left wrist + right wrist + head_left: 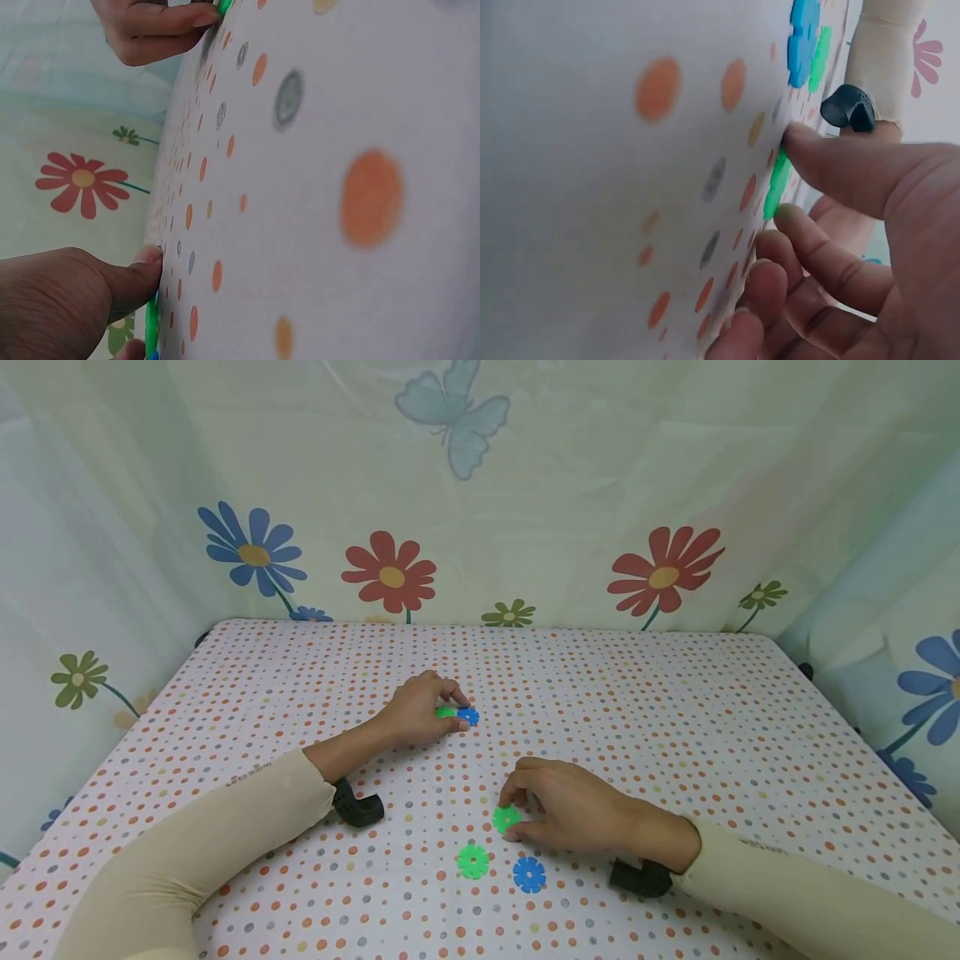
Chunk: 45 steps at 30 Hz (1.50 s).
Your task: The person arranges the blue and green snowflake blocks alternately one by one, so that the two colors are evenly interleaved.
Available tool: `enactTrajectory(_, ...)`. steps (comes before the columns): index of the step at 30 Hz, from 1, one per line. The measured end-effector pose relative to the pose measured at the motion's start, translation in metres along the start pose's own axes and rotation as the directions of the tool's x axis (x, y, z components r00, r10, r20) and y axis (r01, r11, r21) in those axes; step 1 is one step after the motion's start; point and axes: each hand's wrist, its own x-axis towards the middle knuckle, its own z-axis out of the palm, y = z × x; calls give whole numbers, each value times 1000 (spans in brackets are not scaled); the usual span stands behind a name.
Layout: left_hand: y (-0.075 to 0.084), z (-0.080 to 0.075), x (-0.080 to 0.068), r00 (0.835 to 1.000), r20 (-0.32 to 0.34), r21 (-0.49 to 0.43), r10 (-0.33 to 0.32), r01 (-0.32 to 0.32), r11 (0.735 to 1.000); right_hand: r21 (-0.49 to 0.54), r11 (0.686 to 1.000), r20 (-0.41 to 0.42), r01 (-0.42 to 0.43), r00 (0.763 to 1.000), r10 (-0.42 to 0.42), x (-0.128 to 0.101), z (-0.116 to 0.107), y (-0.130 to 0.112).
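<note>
Hands each pinch a flat green disc: left hand (420, 710) far, right hand (577, 814) near.

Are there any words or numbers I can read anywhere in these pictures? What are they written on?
No text here can be read.
Left sleeve: a small grey mark near the cuff, too small and blurred to read.
Right sleeve: a faint mark near the cuff, also too small to read.
The dotted tablecloth, flower curtain and plastic snowflake pieces carry no words or numbers.
</note>
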Motion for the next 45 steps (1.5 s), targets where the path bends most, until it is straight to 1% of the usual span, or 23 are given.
enactTrajectory(6,1,1,-1,1000,-8,-3,5,-5,1000,19,1000,48,-5,999,4,4,-2,1)
enactTrajectory(13,1,1,-1,1000,-14,7,25,-25,1000,36,999,83,-5,997,2,1,-1,-2)
enactTrajectory(19,0,0,-1,1000,-14,6,17,-17,1000,42,996,108,74,991,-79,2,-2,-1)
enactTrajectory(21,0,0,-1,1000,-12,5,15,-15,1000,45,995,112,85,990,-89,1,-2,-1)
enactTrajectory(26,0,0,0,1000,-10,9,20,-20,1000,43,996,89,80,992,-84,1,-3,2)
enactTrajectory(29,-1,0,-1,1000,-9,14,23,-23,1000,35,997,68,65,995,-68,3,-5,3)
enactTrajectory(32,-1,0,-1,1000,-8,18,23,-23,1000,48,998,53,43,998,-45,6,-7,7)
enactTrajectory(41,-1,2,1,1000,-9,15,15,-15,1000,84,996,-29,16,1000,-13,24,-17,30)
enactTrajectory(45,-2,2,1,1000,-7,13,11,-11,1000,76,997,-48,-15,999,19,36,-22,43)
